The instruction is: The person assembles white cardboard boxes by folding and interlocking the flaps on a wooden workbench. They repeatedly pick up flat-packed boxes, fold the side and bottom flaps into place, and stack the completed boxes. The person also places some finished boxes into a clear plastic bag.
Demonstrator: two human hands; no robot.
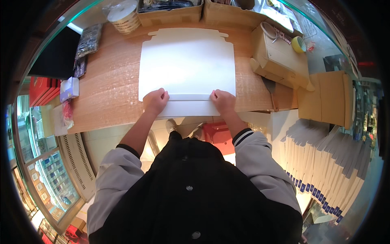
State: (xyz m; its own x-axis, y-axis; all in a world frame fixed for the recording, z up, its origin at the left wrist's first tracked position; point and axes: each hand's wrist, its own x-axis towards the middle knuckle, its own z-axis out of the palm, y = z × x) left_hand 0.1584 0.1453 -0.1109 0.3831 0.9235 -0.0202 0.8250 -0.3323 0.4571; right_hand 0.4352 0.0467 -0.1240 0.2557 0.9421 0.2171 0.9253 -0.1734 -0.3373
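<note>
A large white cardboard box blank [187, 61] lies flat on the wooden table, with notched tabs at its far edge. Its near part is creased into a narrow strip, and a panel below that reaches the table's front edge. My left hand [156, 101] is closed on the left end of the creased strip, fingers curled in. At the strip's right end, my right hand [223, 101] grips the cardboard the same way, thumb and fingers bent together. Both hands cover the near corners of the blank.
On the wooden table [105, 89], brown cartons [280, 57] stand at right, with a yellow tape roll [298, 44]. A ribbon spool [123, 18] sits at far left. Folded white cardboard pieces [325, 162] are stacked at lower right. A red stool [219, 137] is under the table.
</note>
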